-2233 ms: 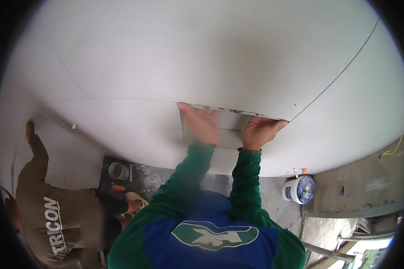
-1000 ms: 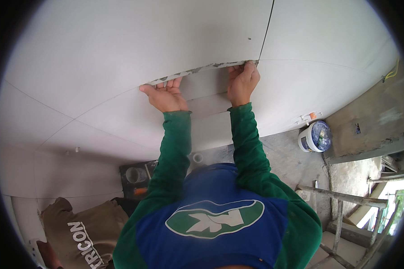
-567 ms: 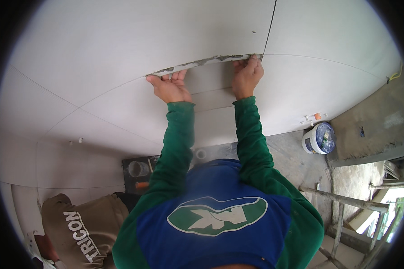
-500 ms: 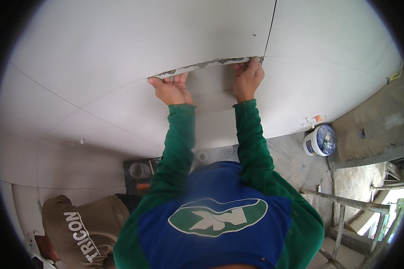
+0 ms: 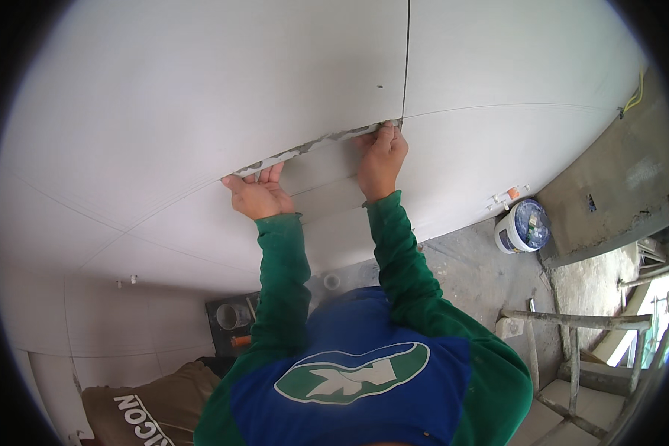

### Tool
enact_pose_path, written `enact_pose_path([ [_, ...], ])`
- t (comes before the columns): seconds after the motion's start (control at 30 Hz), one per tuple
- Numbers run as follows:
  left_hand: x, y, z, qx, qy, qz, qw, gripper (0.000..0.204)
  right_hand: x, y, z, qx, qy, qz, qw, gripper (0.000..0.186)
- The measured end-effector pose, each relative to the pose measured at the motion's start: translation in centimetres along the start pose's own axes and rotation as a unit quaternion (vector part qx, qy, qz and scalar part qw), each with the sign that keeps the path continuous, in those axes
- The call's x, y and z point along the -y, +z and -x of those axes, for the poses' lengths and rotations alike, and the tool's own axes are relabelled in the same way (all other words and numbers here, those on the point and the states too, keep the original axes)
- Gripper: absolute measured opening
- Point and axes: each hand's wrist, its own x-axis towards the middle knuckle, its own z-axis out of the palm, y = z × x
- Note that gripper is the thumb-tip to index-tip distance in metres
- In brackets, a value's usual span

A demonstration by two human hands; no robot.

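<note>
A large white wall tile (image 5: 275, 82) is in front of me. Its lower edge (image 5: 312, 146) shows as a pale strip smeared with grey mortar. My left hand (image 5: 260, 195) grips the left end of this strip, palm up, with the thumb at the corner and the fingers beneath. At the right end, my right hand (image 5: 383, 165) pinches the edge with bent fingers, close under a dark vertical joint (image 5: 406, 59). Shaded wall shows between the two hands. Some of my fingertips are hidden behind the edge.
A white bucket (image 5: 524, 227) stands on the concrete floor at right, near pipe stubs in the wall. Metal scaffold bars (image 5: 580, 321) are at lower right. A co-worker in a brown shirt (image 5: 156, 405) is close at lower left, beside a dark board (image 5: 221, 338) with a container.
My view has shifted, so the hands and tile edge appear lower and further left, and more slanted. Both hands keep the same hold. Less of the co-worker shows.
</note>
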Motion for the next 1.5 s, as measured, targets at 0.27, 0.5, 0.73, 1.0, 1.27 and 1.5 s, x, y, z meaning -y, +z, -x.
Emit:
enact_pose_path([
  [0.27,0.1,0.9,0.4,0.0,0.022,0.005,1.0,0.051,-0.1,0.5,-0.7,-0.017,-0.006,-0.063,0.998,0.033],
  [0.5,0.6,-0.4,0.1,0.01,0.014,-0.001,1.0,0.052,-1.5,-0.3,-0.4,-0.008,-0.018,-0.039,0.999,0.032],
  [0.73,1.2,-1.8,-0.4,0.025,-0.009,0.036,0.999,0.051,0.0,0.7,0.0,-0.01,0.115,-0.295,0.949,0.025],
  [1.0,0.6,-3.4,-2.2,0.058,-0.069,0.09,0.992,0.034,-0.2,-0.2,-0.3,0.087,0.094,-0.318,0.939,0.021],
  [1.27,-0.8,-2.5,-0.4,0.051,-0.05,0.068,0.995,0.046,0.9,0.5,0.7,0.058,0.061,-0.261,0.962,0.021],
  [1.5,-1.3,-2.3,0.0,0.028,-0.069,0.056,0.996,0.045,0.0,-0.3,0.7,0.038,0.045,-0.225,0.972,0.022],
])
